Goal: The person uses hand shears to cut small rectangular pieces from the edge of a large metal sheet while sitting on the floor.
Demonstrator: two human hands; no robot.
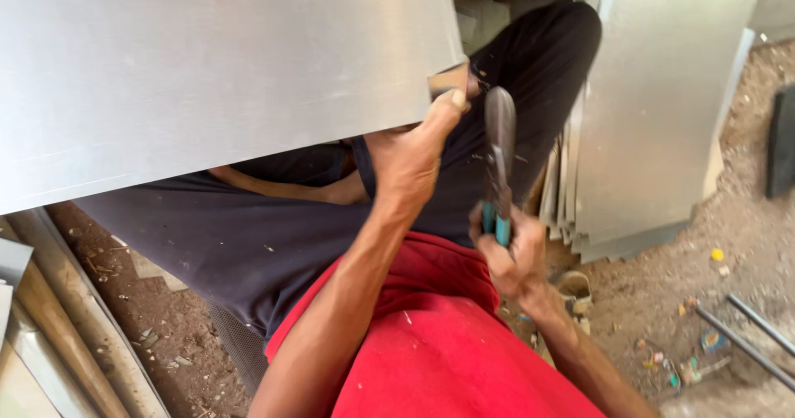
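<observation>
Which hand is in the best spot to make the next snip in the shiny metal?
Probably the right hand: it grips the blue-handled tin snips, whose blades point at the metal sheet corner. The left hand is busy pinching that corner steady.

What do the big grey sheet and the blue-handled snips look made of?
Large grey sheet: likely thin sheet metal, matte brushed finish with a soft sheen and a crisp cut edge. Blue-handled snips in the right hand: dull dark steel-like blades; handles look plastic or rubber coated.
</observation>
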